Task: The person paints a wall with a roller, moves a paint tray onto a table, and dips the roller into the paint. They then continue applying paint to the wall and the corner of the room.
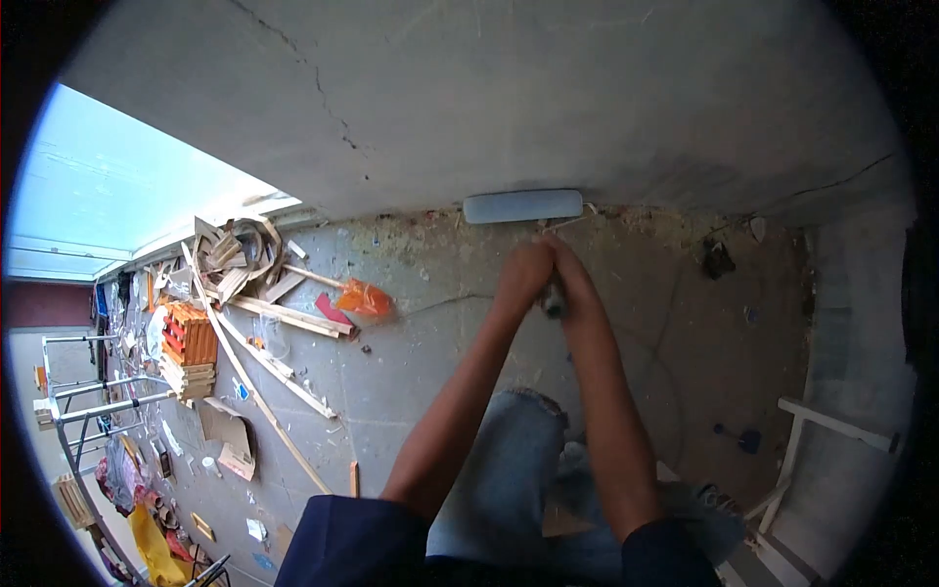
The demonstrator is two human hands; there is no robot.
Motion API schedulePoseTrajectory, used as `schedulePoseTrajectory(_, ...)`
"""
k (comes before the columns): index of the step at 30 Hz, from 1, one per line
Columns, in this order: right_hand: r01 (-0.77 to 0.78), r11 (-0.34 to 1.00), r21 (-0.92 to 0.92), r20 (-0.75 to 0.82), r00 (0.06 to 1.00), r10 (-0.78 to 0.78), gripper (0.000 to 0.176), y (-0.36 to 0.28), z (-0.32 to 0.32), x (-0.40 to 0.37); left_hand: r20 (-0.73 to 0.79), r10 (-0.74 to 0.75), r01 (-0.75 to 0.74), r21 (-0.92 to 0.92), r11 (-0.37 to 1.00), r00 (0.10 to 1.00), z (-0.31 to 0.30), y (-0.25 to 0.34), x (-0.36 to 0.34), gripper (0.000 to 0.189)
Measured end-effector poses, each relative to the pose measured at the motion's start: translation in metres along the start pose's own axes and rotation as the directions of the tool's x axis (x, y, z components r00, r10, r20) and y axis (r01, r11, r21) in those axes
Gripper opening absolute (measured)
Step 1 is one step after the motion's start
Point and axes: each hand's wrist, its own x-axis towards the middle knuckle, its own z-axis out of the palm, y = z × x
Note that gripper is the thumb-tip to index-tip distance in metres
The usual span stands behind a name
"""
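A paint roller (523, 206) with a long pale grey sleeve lies across the foot of the grey wall, where wall and floor meet. My left hand (526, 266) and my right hand (569, 269) are closed together around its handle, just below the sleeve. Between my wrists the dark butt of the handle (554, 308) pokes out. Most of the grip is hidden behind my fingers. Both arms reach straight forward, over my bent knees in jeans (499, 470).
Wood scraps (235, 256) and long timber strips (259, 391) litter the floor to the left, beside an orange plastic bag (364, 298). A stacked orange crate (189, 338) and a metal frame (98, 391) stand farther left. At right, a white wooden frame (782, 470) leans near the wall.
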Motion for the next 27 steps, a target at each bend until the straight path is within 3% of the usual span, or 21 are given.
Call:
schedulePoseTrajectory(1, -0.056, 0.997, -0.050, -0.020, 0.998, 0.055, 0.023, 0.005, -0.001, -0.006, -0.013, 0.044, -0.042, 0.138, 0.990, 0.999, -0.006, 0.007, -0.013, 0.025)
schedulePoseTrajectory(2, -0.114, 0.989, -0.094, -0.046, 0.993, 0.110, 0.022, 0.008, 0.001, -0.009, -0.080, 0.044, -0.033, 0.134, 0.990, 0.996, -0.015, 0.017, -0.024, 0.024)
schedulePoseTrajectory(4, -0.033, 0.998, -0.050, -0.022, 0.999, 0.032, 0.021, -0.011, 0.026, -0.023, -0.206, 0.043, -0.017, 0.126, 0.992, 0.978, -0.034, 0.036, -0.041, 0.023)
schedulePoseTrajectory(5, 0.002, 1.000, -0.021, -0.023, 1.000, -0.002, 0.020, -0.014, 0.032, -0.032, -0.104, -0.033, 0.038, 0.047, 0.998, 0.994, -0.033, 0.029, -0.032, 0.027)
schedulePoseTrajectory(7, -0.055, 0.996, 0.075, 0.139, 0.989, 0.045, 0.019, 0.004, 0.006, 0.010, 0.085, -0.146, 0.154, -0.095, 0.984, 0.986, -0.035, 0.012, 0.007, 0.036)
schedulePoseTrajectory(8, -0.096, 0.989, 0.113, 0.222, 0.973, 0.069, 0.018, 0.012, -0.004, 0.025, 0.086, -0.141, 0.147, -0.064, 0.987, 0.986, -0.032, 0.005, 0.001, 0.035)
schedulePoseTrajectory(10, -0.094, 0.995, 0.010, 0.066, 0.993, 0.094, 0.019, 0.004, 0.026, -0.007, 0.066, -0.113, 0.114, -0.002, 0.994, 0.991, -0.031, -0.004, -0.005, 0.034)
schedulePoseTrajectory(11, -0.106, 0.994, -0.034, -0.020, 0.994, 0.105, 0.019, 0.003, 0.037, -0.020, -0.024, -0.179, 0.176, -0.107, 0.979, 0.983, -0.035, 0.002, -0.017, 0.031)
schedulePoseTrajectory(13, -0.100, 0.992, -0.079, 0.036, 0.994, 0.103, 0.028, 0.007, 0.039, -0.024, -0.164, -0.352, 0.284, -0.333, 0.899, 0.922, -0.051, 0.025, -0.051, 0.025)
schedulePoseTrajectory(14, -0.102, 0.990, -0.099, 0.058, 0.992, 0.108, 0.034, 0.010, 0.039, -0.028, -0.108, -0.270, 0.244, -0.202, 0.948, 0.957, -0.048, 0.015, -0.040, 0.027)
schedulePoseTrajectory(16, -0.068, 0.996, 0.057, 0.192, 0.980, 0.056, 0.034, 0.038, 0.007, 0.017, 0.027, -0.110, 0.109, 0.037, 0.993, 0.994, -0.041, -0.007, -0.009, 0.032)
schedulePoseTrajectory(17, -0.049, 0.991, 0.125, 0.264, 0.964, 0.015, 0.033, 0.043, -0.003, 0.034, 0.032, -0.136, 0.135, 0.011, 0.991, 0.990, -0.040, -0.007, -0.009, 0.032)
schedulePoseTrajectory(19, 0.031, 0.999, 0.021, 0.095, 0.995, -0.033, 0.032, 0.017, 0.041, -0.021, 0.042, -0.196, 0.198, -0.032, 0.980, 0.980, -0.045, -0.013, -0.007, 0.031)
schedulePoseTrajectory(20, 0.080, 0.996, -0.036, 0.025, 0.997, -0.079, 0.032, 0.008, 0.059, -0.034, -0.049, -0.204, 0.201, -0.064, 0.978, 0.978, -0.059, -0.001, -0.017, 0.029)
schedulePoseTrajectory(21, -0.107, 0.993, -0.057, 0.086, 0.990, 0.112, 0.030, 0.013, 0.057, -0.029, -0.121, -0.226, 0.216, -0.091, 0.972, 0.967, -0.076, 0.022, -0.052, 0.027)
schedulePoseTrajectory(22, -0.089, 0.993, -0.073, 0.089, 0.991, 0.096, 0.031, 0.017, 0.057, -0.023, -0.193, -0.245, 0.224, -0.124, 0.967, 0.950, -0.086, 0.034, -0.069, 0.025)
schedulePoseTrajectory(24, -0.075, 0.992, -0.097, 0.078, 0.994, 0.083, 0.031, 0.020, 0.067, -0.035, -0.180, -0.156, 0.157, -0.011, 0.988, 0.971, -0.086, 0.018, -0.056, 0.026)
schedulePoseTrajectory(25, -0.087, 0.996, -0.027, 0.269, 0.959, 0.091, 0.029, 0.031, 0.047, -0.006, -0.160, -0.109, 0.118, 0.048, 0.992, 0.981, -0.083, 0.006, -0.051, 0.027)
schedulePoseTrajectory(27, 0.109, 0.989, -0.102, 0.231, 0.969, -0.083, 0.027, 0.024, 0.064, -0.014, -0.093, -0.104, 0.105, 0.005, 0.994, 0.990, -0.059, -0.033, -0.011, 0.027)
